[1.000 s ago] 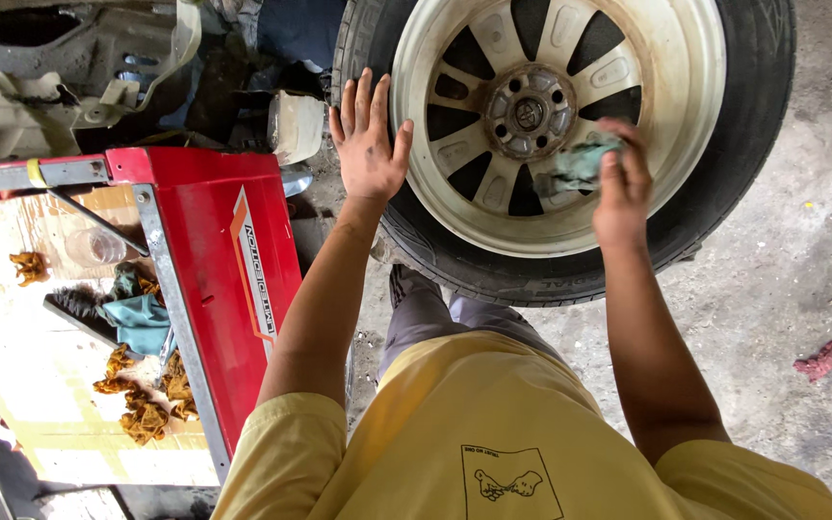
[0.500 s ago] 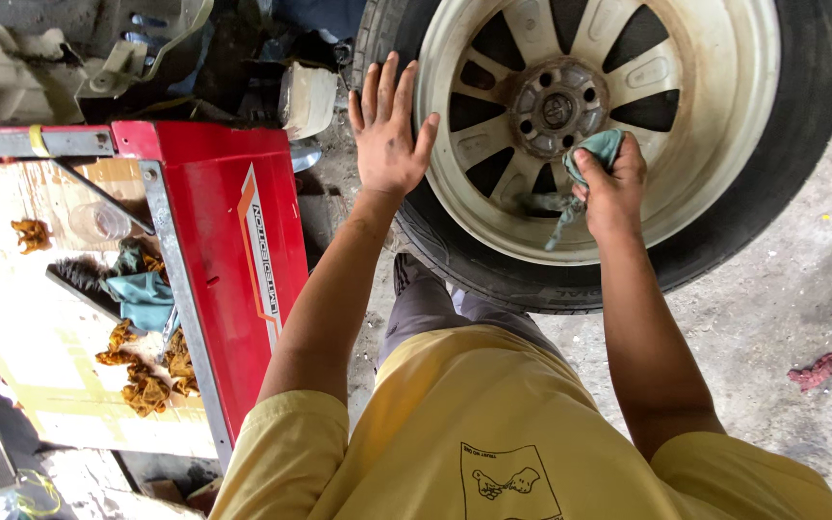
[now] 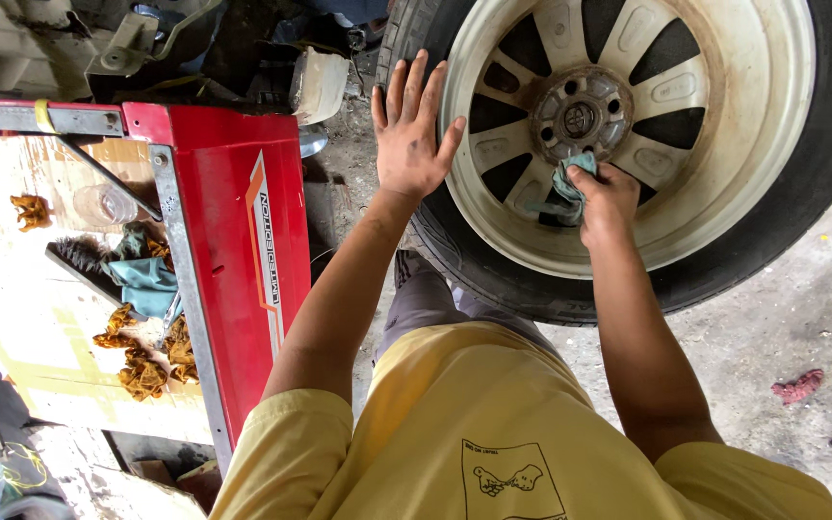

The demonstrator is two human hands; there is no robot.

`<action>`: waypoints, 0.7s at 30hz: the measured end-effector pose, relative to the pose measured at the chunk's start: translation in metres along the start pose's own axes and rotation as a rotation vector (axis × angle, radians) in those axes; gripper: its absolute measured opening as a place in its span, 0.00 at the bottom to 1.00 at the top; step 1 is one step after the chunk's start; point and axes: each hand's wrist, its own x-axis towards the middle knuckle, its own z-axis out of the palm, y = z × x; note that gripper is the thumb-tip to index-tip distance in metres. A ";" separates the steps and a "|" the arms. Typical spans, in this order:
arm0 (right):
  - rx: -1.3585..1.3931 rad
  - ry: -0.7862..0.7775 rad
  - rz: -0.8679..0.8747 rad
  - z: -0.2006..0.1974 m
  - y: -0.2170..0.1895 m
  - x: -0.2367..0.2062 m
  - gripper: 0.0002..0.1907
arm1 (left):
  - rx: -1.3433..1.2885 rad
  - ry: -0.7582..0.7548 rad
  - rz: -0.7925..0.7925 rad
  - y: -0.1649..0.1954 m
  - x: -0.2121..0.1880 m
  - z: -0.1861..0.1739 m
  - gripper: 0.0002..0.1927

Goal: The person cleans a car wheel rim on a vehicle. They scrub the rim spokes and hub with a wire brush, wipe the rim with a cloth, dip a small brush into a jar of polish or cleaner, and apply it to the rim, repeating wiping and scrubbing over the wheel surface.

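Nearest, the person's yellow shirt [image 3: 493,433] fills the lower middle, with grey trousers [image 3: 426,299] just beyond it. To the left stands a red tool cart [image 3: 243,250], its top tray holding orange-brown rags [image 3: 142,371], a teal cloth [image 3: 146,279] and a clear cup [image 3: 103,204]. On the concrete floor [image 3: 801,318] at the near right lies a red scrap [image 3: 797,386]. Farther on, the left hand [image 3: 411,135] is spread flat, fingers wide, holding nothing and pressed against the tyre [image 3: 493,274] at the wheel's left edge. The right hand [image 3: 609,197] is closed around a blue-green rag [image 3: 570,183], pushing it against a spoke just below the hub [image 3: 580,116] of the dirty cream wheel rim [image 3: 724,193]. Farthest left, grimy car parts [image 3: 98,39] sit behind the cart.
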 end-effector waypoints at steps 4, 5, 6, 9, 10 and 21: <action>0.020 0.083 0.032 0.012 -0.011 -0.001 0.12 | 0.018 -0.003 -0.002 0.001 0.000 0.000 0.35; 0.044 0.074 0.017 0.014 -0.013 0.000 0.13 | 0.027 -0.008 -0.004 0.001 0.000 0.001 0.35; 0.067 0.066 0.001 0.016 -0.014 0.001 0.14 | 0.037 -0.012 -0.006 0.001 0.000 0.001 0.35; 0.031 0.067 -0.021 0.020 -0.013 0.007 0.13 | 0.034 -0.019 -0.023 0.002 -0.001 0.001 0.35; -0.085 0.031 -0.078 0.022 -0.012 0.009 0.13 | 0.037 -0.019 -0.023 0.002 -0.001 0.001 0.35; -1.818 -0.283 -0.679 0.099 -0.005 0.047 0.37 | -0.004 -0.025 -0.014 0.003 -0.004 -0.005 0.36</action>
